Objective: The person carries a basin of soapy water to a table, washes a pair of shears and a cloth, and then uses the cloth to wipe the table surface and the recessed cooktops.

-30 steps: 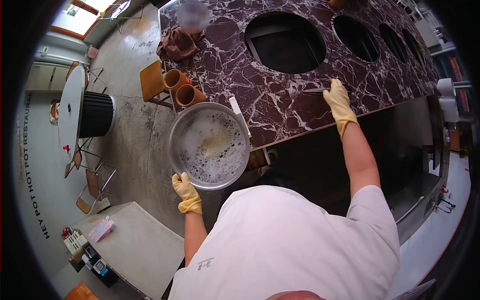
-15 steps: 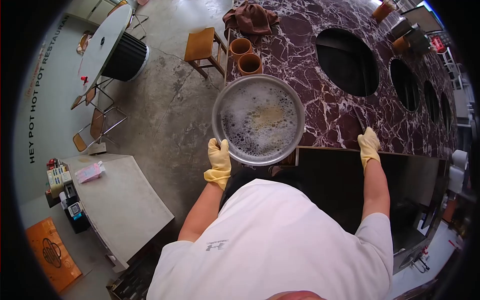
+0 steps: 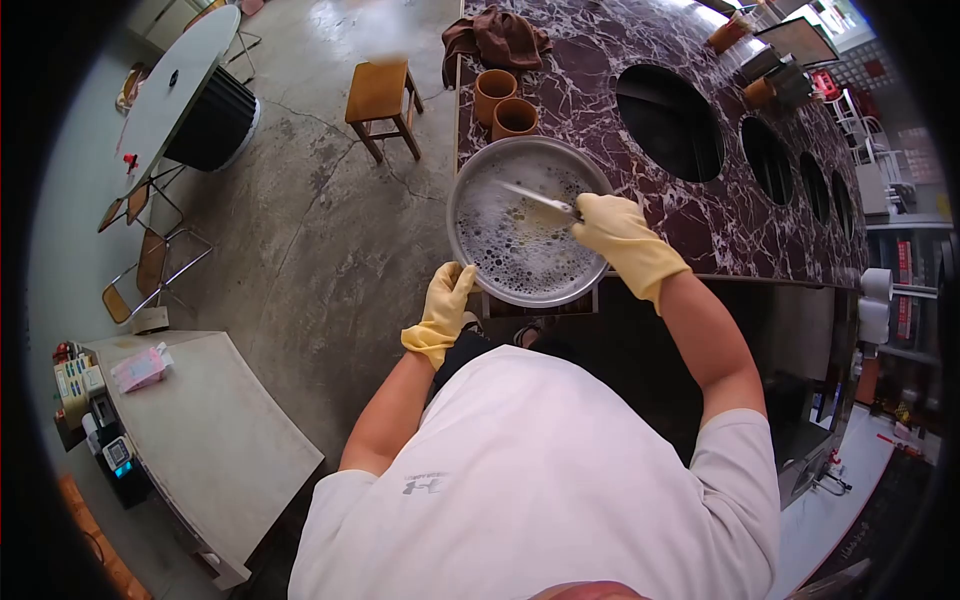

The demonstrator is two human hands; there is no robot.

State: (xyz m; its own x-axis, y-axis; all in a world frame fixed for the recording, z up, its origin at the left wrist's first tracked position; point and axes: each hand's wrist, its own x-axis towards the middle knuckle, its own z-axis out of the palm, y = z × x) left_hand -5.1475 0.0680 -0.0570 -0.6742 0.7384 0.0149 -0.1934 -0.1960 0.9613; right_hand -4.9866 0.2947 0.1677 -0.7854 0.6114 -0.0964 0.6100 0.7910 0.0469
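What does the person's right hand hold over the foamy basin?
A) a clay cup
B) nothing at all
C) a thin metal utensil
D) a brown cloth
C: the gloved right hand has its grip on a thin metal utensil above the suds in the metal basin, whose rim the left hand holds; the brown cloth and clay cups lie apart on the marble counter.

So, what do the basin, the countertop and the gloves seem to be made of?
Basin: bare metal, probably steel; dull grey sheen.
Countertop: polished marble or an imitation; dark with white veins.
Gloves: yellow rubber, likely; matte and creased.
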